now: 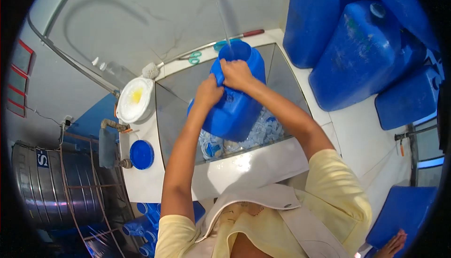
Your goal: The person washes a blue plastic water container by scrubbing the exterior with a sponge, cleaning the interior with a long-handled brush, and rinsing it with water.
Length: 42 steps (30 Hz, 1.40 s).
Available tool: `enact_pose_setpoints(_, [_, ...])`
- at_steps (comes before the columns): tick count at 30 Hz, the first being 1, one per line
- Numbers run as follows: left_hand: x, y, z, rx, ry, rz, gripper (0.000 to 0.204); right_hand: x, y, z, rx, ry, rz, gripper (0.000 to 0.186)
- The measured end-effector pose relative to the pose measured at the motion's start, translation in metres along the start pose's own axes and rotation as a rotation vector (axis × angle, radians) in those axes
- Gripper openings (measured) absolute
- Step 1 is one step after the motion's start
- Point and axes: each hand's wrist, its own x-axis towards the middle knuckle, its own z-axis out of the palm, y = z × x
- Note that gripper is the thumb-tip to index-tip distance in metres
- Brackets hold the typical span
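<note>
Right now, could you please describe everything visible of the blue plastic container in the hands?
The blue plastic container is boxy and smooth, its round mouth uncapped. It tilts over the grey tiled basin, mouth upward. The left hand and right hand grip it near the mouth, which a thin pale stream or hose reaches.

The jug [235, 121] at centre is deep blue, as are the containers [352, 53] at upper right, one pale-scuffed, and the lid [142, 154] at left. The white tub [126, 110] at left bears a yellow patch [136, 95]. Upper middle, scissors handles [195, 58] are teal. At bottom, the shirt [336, 178] is pale yellow, the apron [256, 195] beige.
</note>
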Motion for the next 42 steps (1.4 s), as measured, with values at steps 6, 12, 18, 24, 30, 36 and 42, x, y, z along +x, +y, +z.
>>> enact_pose_setpoints(6, [0.027, -0.019, 0.003, -0.017, 0.037, 0.008, 0.047, 0.064, 0.058, -0.021, 0.484, -0.335, 0.129, 0.018])
enact_pose_setpoints(12, [0.044, -0.008, -0.007, -0.013, 0.015, 0.066, 0.049, 0.074, 0.059, -0.05, 1.13, -0.512, 0.655, 0.015])
enact_pose_setpoints(18, [0.073, -0.002, 0.001, -0.096, -0.023, 0.211, 0.048, 0.081, 0.041, -0.073, 1.404, -0.467, 0.575, 0.017])
enact_pose_setpoints(24, [0.07, -0.005, -0.005, 0.066, -0.185, 0.127, 0.053, 0.078, 0.038, -0.077, 1.129, -0.434, 0.525, 0.016])
enact_pose_setpoints(30, [0.021, -0.012, -0.004, 0.116, -0.101, -0.127, 0.039, 0.09, 0.039, -0.088, 0.433, -0.461, 0.282, 0.015])
enact_pose_setpoints(36, [-0.075, -0.03, -0.007, 0.18, 0.117, -0.153, 0.03, 0.079, 0.038, -0.092, 0.889, -0.434, 0.429, 0.015])
enact_pose_setpoints(42, [-0.132, -0.034, -0.065, 0.265, 0.372, 0.144, 0.017, 0.07, 0.043, -0.065, 1.134, -0.472, 0.459, 0.016])
